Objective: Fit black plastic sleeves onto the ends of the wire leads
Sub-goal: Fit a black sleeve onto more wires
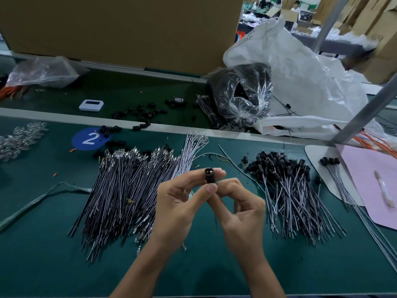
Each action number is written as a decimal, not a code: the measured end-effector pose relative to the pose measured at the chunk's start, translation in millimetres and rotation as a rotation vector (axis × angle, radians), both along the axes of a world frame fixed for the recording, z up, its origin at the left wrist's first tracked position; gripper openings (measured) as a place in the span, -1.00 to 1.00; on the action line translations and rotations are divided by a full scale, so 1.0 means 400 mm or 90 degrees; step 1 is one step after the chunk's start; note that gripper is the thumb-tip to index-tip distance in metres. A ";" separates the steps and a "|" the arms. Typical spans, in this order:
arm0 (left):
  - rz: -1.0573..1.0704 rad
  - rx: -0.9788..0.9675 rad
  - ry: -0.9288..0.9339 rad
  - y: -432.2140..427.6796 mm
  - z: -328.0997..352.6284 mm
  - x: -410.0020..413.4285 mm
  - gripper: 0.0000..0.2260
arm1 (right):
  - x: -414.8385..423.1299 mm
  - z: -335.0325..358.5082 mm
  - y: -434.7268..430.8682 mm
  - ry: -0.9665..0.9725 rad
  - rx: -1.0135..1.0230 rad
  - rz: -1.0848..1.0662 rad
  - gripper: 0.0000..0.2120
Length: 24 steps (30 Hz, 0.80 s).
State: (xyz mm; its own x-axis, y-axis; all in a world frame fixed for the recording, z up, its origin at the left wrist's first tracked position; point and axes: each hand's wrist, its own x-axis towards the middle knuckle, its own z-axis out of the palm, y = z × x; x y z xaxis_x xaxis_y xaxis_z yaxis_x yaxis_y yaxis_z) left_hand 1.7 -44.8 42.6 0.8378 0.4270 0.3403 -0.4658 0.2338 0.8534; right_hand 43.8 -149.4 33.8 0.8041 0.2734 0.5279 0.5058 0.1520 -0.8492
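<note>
A black plastic sleeve [208, 174] stands upright between both hands above the green table, its open end facing me. My left hand [182, 198] pinches it with thumb and fingers. My right hand [238, 203] pinches just below it, with a thin wire lead [216, 220] hanging down from the sleeve. A big heap of bare black wire leads [122, 190] lies to the left. Leads with sleeves fitted [287, 186] are piled to the right. Loose black sleeves [139, 112] are scattered farther back.
A white lead bundle [191, 149] lies behind the hands. At the back are a cardboard box [120, 29], a white timer [91, 105], a bagged black coil [240, 93] and white plastic sacks [300, 72]. A pink sheet [373, 190] and a metal post [365, 112] stand right.
</note>
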 end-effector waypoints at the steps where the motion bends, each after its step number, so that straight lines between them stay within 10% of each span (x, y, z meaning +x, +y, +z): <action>1: -0.003 -0.007 -0.007 0.000 0.002 0.000 -0.80 | 0.002 0.001 -0.001 0.007 0.006 0.013 -0.90; 17: 0.000 -0.066 -0.045 -0.015 0.003 -0.021 -0.76 | -0.005 -0.025 0.004 0.015 -0.009 0.039 -0.85; 24: 0.012 0.105 0.071 0.018 0.003 -0.002 -0.80 | 0.001 -0.030 -0.004 0.038 0.003 0.013 -0.86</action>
